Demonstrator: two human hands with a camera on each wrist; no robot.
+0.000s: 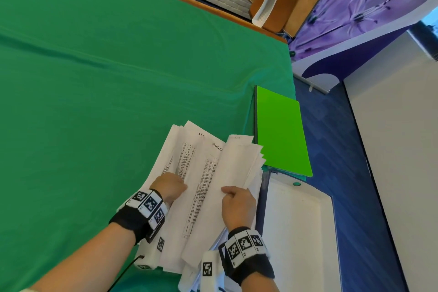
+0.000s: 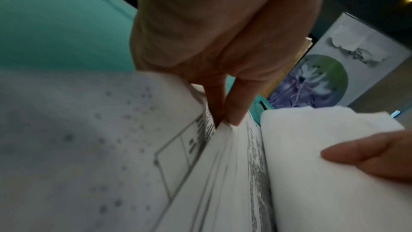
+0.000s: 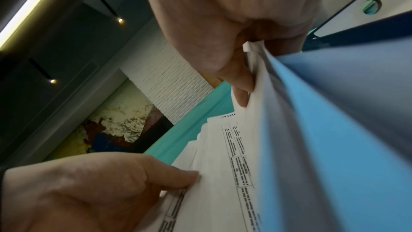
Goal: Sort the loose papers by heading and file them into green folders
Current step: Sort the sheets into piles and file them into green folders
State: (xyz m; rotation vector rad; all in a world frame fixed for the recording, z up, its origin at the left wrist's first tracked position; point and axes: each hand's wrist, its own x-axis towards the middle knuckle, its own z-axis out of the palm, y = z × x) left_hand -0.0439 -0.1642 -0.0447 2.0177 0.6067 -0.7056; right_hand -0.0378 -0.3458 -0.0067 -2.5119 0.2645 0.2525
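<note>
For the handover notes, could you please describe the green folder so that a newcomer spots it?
On the table's green cloth, go to its right edge. The green folder lies flat there, beyond the papers: much brighter green than the cloth.

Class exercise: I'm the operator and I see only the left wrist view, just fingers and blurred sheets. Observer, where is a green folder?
Observer: A green folder lies closed at the table's right edge, beyond the papers.
Operator: What does the right hand hold?
Observer: The right hand pinches a lifted bundle of sheets, thumb on top.
Operator: Any heading legible?
Observer: Partly: handwriting starting "TASK" tops one sheet in the right wrist view.
Operator: Anything else nearby?
Observer: A white tray sits right of the papers.
</note>
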